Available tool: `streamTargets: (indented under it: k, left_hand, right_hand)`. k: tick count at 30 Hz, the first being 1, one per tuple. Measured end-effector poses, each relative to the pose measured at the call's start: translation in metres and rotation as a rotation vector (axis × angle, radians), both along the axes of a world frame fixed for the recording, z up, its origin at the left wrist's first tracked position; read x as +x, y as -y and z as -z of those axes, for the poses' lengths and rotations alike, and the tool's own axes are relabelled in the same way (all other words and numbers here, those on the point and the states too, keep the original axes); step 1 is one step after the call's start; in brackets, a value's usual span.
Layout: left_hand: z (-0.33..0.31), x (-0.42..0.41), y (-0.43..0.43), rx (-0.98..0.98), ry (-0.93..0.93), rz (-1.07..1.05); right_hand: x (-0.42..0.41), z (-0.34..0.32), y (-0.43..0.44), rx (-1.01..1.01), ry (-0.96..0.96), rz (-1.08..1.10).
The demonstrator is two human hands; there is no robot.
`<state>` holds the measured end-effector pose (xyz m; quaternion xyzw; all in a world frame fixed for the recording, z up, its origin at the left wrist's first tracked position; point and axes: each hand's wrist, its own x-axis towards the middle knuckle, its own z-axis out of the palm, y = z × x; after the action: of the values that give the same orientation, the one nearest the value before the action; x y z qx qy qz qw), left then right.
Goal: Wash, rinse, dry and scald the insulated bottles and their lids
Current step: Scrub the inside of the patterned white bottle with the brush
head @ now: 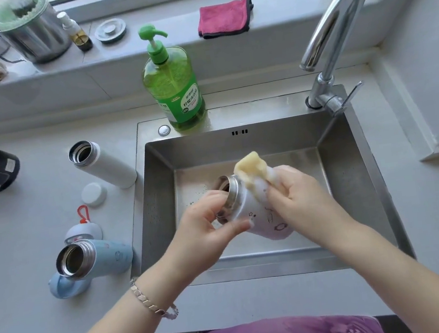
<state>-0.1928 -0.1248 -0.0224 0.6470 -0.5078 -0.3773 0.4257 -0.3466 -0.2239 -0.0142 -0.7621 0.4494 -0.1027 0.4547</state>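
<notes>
Well, the person holds a bottle (266, 217) over the sink (159, 201), tipped on its side with its open mouth facing left. The left hand (206, 223) has its fingers (211, 199) curled round the metal neck. The right hand (299, 192) pinches a sponge (252, 169) and presses it on the bottle's side.

The bottle looks soapy, so I think it could slip out of the left hand and bang into the sink. That hand grips only the thin neck. Rubbing too hard with the sponge could push it loose too.

I count three bottles: the one over the sink, plus a tall bottle (105, 165) and a blue bottle (97, 257) on the bench (15, 246) left of the sink. Three lids sit there too: a white lid (94, 194), a loop lid (82, 230) and a blue lid (64, 287). There is one sponge, one soap (172, 86) behind the sink, one tap (334, 27) and one pink cloth (225, 17) on the sill behind it.
</notes>
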Motion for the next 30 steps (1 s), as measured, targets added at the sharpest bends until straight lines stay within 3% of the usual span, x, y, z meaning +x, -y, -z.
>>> streamTargets:
  k: [2, 6, 10, 14, 21, 23, 25, 30]
  left_hand:
    - [0.001, 0.001, 0.001, -0.017, 0.014, 0.025]
    - [0.004, 0.006, 0.001, -0.046, 0.055, 0.088]
    - [0.005, 0.004, 0.003, -0.085, 0.106, 0.146]
    - [0.007, 0.006, 0.002, -0.108, 0.145, 0.176]
    - [0.005, 0.01, 0.011, -0.149, 0.147, 0.112]
    - [0.006, 0.013, 0.011, -0.2, 0.169, 0.095]
    - [0.01, 0.015, 0.008, -0.235, 0.198, 0.104]
    - [0.021, 0.009, 0.005, -0.246, 0.19, 0.128]
  right_hand:
    - [0.005, -0.005, -0.001, -0.046, 0.012, -0.036]
    - [0.0, -0.002, 0.008, 0.083, -0.05, -0.012]
    - [0.012, -0.011, 0.001, -0.027, 0.031, -0.046]
    - [0.006, 0.004, 0.018, 0.238, -0.014, -0.028]
    - [0.006, -0.007, 0.006, 0.037, 0.087, 0.02]
    - [-0.002, 0.003, 0.012, 0.168, 0.039, 0.046]
    - [-0.01, 0.015, 0.01, 0.423, 0.056, 0.143]
    - [-0.023, 0.03, 0.004, 0.905, 0.287, 0.284]
